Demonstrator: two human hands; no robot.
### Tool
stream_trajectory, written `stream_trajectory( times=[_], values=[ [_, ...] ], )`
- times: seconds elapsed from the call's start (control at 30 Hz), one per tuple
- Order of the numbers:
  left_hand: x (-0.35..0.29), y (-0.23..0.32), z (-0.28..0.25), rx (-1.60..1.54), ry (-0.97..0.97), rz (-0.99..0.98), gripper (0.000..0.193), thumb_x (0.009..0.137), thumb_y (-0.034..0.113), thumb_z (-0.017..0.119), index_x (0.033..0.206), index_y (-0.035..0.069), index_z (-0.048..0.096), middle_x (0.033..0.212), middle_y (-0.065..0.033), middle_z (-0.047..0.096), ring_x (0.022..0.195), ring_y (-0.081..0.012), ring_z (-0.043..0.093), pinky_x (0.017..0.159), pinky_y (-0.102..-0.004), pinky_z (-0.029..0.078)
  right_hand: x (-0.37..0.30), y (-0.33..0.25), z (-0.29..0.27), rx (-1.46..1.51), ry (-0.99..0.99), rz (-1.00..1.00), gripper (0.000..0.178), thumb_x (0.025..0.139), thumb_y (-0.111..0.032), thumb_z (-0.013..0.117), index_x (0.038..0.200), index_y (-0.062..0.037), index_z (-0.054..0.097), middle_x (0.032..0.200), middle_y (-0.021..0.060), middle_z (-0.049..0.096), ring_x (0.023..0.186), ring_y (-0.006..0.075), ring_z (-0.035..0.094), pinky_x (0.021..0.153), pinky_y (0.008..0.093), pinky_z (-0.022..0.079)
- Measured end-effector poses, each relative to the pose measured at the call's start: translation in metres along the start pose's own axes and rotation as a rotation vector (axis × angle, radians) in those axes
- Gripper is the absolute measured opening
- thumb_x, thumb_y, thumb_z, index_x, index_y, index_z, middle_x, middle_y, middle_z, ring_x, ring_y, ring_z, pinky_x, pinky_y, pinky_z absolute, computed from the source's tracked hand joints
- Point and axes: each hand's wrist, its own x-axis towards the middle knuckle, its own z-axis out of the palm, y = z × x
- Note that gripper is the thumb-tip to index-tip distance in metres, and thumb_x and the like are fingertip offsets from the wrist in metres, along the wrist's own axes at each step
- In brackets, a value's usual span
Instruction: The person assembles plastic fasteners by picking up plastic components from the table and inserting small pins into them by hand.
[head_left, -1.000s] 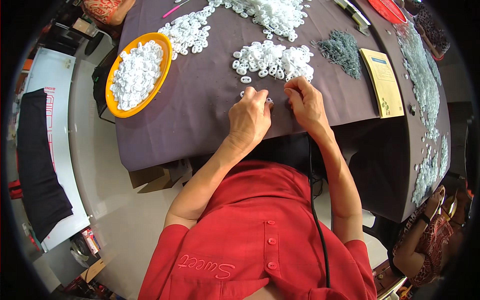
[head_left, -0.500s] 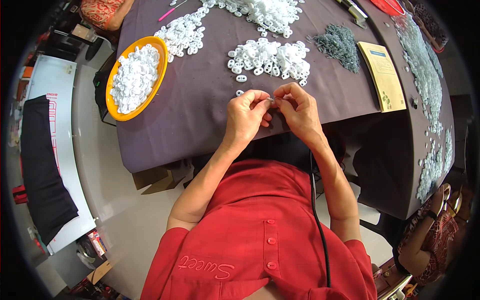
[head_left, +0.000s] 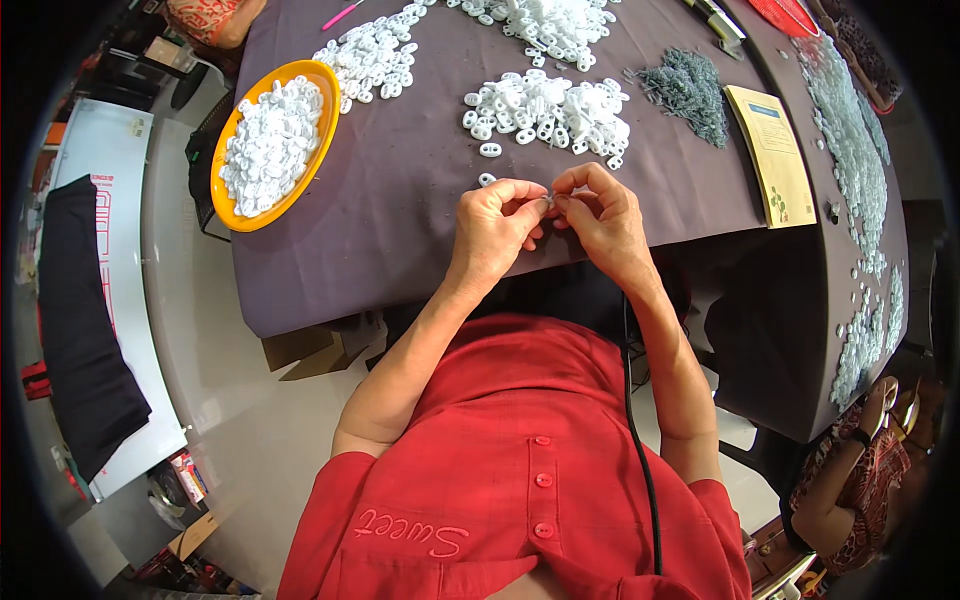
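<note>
A small white piece (head_left: 548, 200), mostly hidden by fingertips, lies at the tip of the left grip (head_left: 486, 232), pinched between thumb and forefinger; the right grip (head_left: 607, 228) meets it from the other side, fingertips bunched, though whether they pinch anything I cannot tell. Both grips are above the near edge of the cloth-covered counter (head_left: 380, 205), close to a lone white link (head_left: 487, 180). Beyond lie a white heap (head_left: 545, 108) and a grey heap (head_left: 690, 97), flanked by an orange bowl (head_left: 331, 105) at left and a yellow booklet (head_left: 770, 160) at right.

The pieces (head_left: 592, 118) are white, the bowl (head_left: 248, 222) orange, the tablecloth (head_left: 390, 200) purplish brown.
</note>
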Motion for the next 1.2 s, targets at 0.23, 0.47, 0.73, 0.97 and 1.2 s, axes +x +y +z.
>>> stream_trajectory(
  times=[0.23,0.47,0.73,0.97,1.2],
  values=[
    [-0.001,0.001,0.001,0.04,-0.002,0.019,0.009,0.08,0.004,0.061,0.085,-0.002,0.064,0.062,-0.0038,0.061,0.048,-0.0058,0.052,0.043,-0.0206,0.043,0.0,-0.003,-0.001,-0.052,-0.043,-0.038,0.011,0.081,0.005,0.049,0.09,0.0009,0.053,0.079,0.0038,0.059,0.072,0.0093,0.059,0.064,0.0219,0.048],
    [-0.003,-0.004,0.006,0.078,0.035,0.097,0.006,0.078,-0.001,0.058,0.079,-0.002,0.064,0.064,-0.0042,0.061,0.05,-0.0069,0.053,0.045,-0.0214,0.043,0.004,-0.009,-0.005,-0.217,-0.1,-0.108,0.013,0.078,0.008,0.047,0.088,0.0017,0.053,0.074,0.0056,0.061,0.069,0.0092,0.059,0.061,0.0226,0.048],
    [-0.005,-0.001,0.007,-0.016,0.079,0.033,0.007,0.08,0.002,0.061,0.085,-0.001,0.063,0.067,-0.0021,0.062,0.053,-0.0044,0.053,0.044,-0.0179,0.043,0.007,-0.002,-0.002,-0.061,-0.07,-0.052,0.016,0.076,0.009,0.045,0.088,0.0005,0.053,0.075,0.0043,0.06,0.069,0.0094,0.059,0.063,0.0219,0.048],
    [-0.005,-0.002,-0.003,-0.235,0.099,-0.069,0.009,0.081,0.004,0.061,0.087,-0.002,0.061,0.068,-0.0029,0.06,0.054,-0.0065,0.056,0.045,-0.0187,0.044,0.007,-0.001,0.006,0.027,-0.048,-0.087,0.013,0.078,0.008,0.049,0.089,0.0002,0.053,0.076,0.003,0.059,0.071,0.0086,0.059,0.066,0.0215,0.048],
    [-0.014,-0.002,-0.012,-0.187,0.137,-0.025,0.006,0.081,0.004,0.061,0.084,-0.001,0.061,0.068,-0.0018,0.059,0.054,-0.0066,0.055,0.046,-0.0189,0.045,0.003,0.001,0.026,0.02,-0.035,-0.134,0.015,0.077,0.009,0.047,0.088,0.0007,0.053,0.076,0.003,0.059,0.072,0.0083,0.059,0.066,0.0221,0.049]
  ],
)
